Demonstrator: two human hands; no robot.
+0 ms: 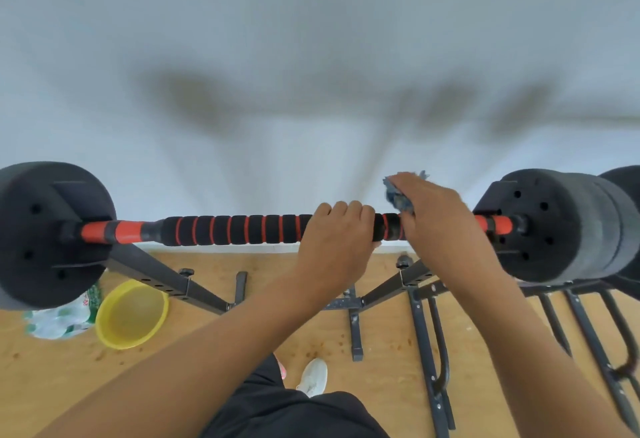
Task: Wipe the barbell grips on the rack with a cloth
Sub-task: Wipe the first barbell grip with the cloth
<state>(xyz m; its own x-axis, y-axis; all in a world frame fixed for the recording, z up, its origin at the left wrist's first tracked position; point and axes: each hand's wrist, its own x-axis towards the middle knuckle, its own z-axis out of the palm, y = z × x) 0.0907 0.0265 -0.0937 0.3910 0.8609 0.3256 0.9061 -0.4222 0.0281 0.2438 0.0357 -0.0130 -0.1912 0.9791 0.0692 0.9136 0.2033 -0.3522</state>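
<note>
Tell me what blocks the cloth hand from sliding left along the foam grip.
The left hand does. It grips the black-and-red foam grip right beside the right hand, which presses the blue cloth onto the bar. Beyond the left hand, the foam is bare as far as its left end.

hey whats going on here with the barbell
A person is wiping a barbell that sits on a rack. The left hand grips the foam-covered bar to steady it, while the right hand presses a blue cloth onto the bar near the right weight plates. A yellow bowl sits on the floor.
</note>
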